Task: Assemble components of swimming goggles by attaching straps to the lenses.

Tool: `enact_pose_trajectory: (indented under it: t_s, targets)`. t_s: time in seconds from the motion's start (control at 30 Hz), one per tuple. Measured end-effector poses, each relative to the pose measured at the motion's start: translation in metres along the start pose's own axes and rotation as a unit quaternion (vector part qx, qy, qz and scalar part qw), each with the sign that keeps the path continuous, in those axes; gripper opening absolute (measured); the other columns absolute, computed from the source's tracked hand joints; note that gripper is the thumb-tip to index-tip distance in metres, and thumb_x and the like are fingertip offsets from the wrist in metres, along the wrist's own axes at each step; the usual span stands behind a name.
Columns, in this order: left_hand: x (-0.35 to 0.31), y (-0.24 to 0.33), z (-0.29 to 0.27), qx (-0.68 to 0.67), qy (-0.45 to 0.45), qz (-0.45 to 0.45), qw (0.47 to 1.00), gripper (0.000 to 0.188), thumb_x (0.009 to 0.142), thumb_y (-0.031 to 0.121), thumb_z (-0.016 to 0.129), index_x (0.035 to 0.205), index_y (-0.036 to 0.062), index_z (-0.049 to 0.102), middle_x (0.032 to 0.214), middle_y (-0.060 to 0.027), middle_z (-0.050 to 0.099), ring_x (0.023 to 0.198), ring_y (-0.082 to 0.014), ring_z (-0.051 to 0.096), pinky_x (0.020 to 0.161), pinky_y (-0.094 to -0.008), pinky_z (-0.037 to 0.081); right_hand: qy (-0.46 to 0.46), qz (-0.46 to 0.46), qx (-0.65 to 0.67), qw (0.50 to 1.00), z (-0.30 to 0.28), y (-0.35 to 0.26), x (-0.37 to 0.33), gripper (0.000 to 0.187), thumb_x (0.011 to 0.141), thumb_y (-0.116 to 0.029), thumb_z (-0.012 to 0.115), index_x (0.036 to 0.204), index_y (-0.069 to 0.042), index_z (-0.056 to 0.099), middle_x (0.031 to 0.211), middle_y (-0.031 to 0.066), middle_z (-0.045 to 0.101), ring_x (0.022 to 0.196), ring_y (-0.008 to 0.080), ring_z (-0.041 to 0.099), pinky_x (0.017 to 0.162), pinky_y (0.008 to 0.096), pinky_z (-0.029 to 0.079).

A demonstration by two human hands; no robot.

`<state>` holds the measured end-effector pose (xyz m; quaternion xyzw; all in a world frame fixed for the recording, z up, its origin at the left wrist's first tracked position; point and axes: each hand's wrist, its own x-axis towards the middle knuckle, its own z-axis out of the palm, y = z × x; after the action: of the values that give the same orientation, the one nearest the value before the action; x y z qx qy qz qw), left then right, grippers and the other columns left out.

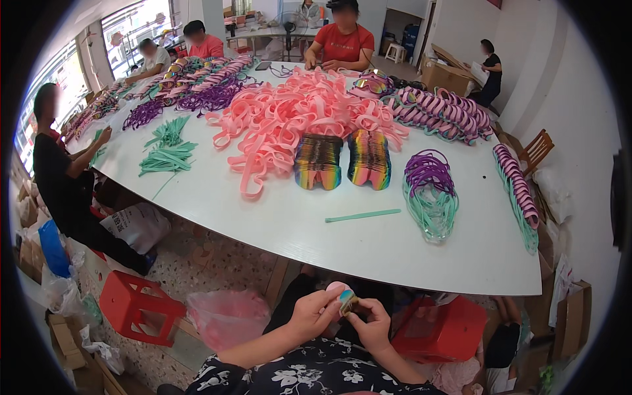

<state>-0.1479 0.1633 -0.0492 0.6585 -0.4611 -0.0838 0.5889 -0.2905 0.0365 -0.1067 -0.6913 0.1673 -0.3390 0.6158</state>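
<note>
Holding one small lens piece below the table edge

Packages: a brown cardboard box stands on the floor at the right, a white filled sack lies under the table's left side, and further brown cartons sit at the far right by the wall. Print on them is too small to tell.

Both hands meet over the lap, just below the near edge of the large white oval table. The left hand and the right hand pinch between fingertips a small iridescent mirrored lens with a pink rim; the grip is narrow and closed on it. Its long axis appears to run from upper left to lower right, tilted, mirrored face up.

On the table, well apart from the hands, a loose pale green plastic strip lies nearly parallel to the near edge. Behind it stand two rows of rainbow mirrored lenses and a heap of pink rubber straps.

Bare tabletop runs along the near edge; a red plastic stool stands on the floor at the left
</note>
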Motion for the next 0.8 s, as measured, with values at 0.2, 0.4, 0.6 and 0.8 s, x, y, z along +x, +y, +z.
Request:
enact_pose_trajectory:
  t_s: [0.2, 0.4, 0.6, 0.8]
  targets:
    - [0.003, 0.003, 0.006, 0.006, -0.011, 0.002, 1.0, 0.037, 0.097, 0.014, 0.063, 0.132, 0.0028, 0.061, 0.084, -0.0117, 0.067, 0.069, -0.0201, 0.068, 0.065, -0.0315, 0.054, 0.012, 0.016, -0.006, 1.0, -0.005, -0.005, 0.002, 0.037, 0.079, 0.006, 0.078, 0.113, 0.003, 0.063, 0.109, 0.011, 0.061, 0.097, 0.0176, 0.067, 0.087, 0.0286, 0.055]
    - [-0.004, 0.003, 0.004, 0.037, -0.014, 0.012, 0.999, 0.038, 0.096, 0.014, 0.063, 0.132, 0.0034, 0.061, 0.082, -0.011, 0.067, 0.069, -0.02, 0.069, 0.065, -0.0311, 0.054, 0.018, 0.005, -0.03, 0.999, -0.003, -0.005, -0.004, 0.036, 0.078, 0.005, 0.079, 0.11, 0.003, 0.065, 0.107, 0.0105, 0.062, 0.095, 0.0168, 0.067, 0.085, 0.0281, 0.056]
    - [-0.007, 0.006, -0.002, 0.042, -0.026, -0.003, 0.999, 0.038, 0.096, 0.015, 0.062, 0.133, 0.004, 0.061, 0.082, -0.0108, 0.067, 0.07, -0.022, 0.067, 0.065, -0.0332, 0.053, 0.002, 0.028, 0.0, 1.0, 0.0, -0.002, -0.006, 0.036, 0.079, 0.005, 0.078, 0.112, 0.002, 0.064, 0.108, 0.0096, 0.062, 0.096, 0.0166, 0.067, 0.086, 0.0284, 0.055]
    - [-0.004, 0.01, -0.009, 0.023, -0.049, -0.03, 0.998, 0.039, 0.098, 0.014, 0.059, 0.135, 0.0042, 0.059, 0.09, -0.0132, 0.068, 0.08, -0.0239, 0.068, 0.072, -0.0334, 0.054, 0.003, 0.033, -0.004, 0.999, 0.002, -0.011, -0.002, 0.035, 0.08, 0.005, 0.078, 0.112, 0.003, 0.063, 0.109, 0.0104, 0.062, 0.098, 0.0174, 0.068, 0.089, 0.029, 0.056]
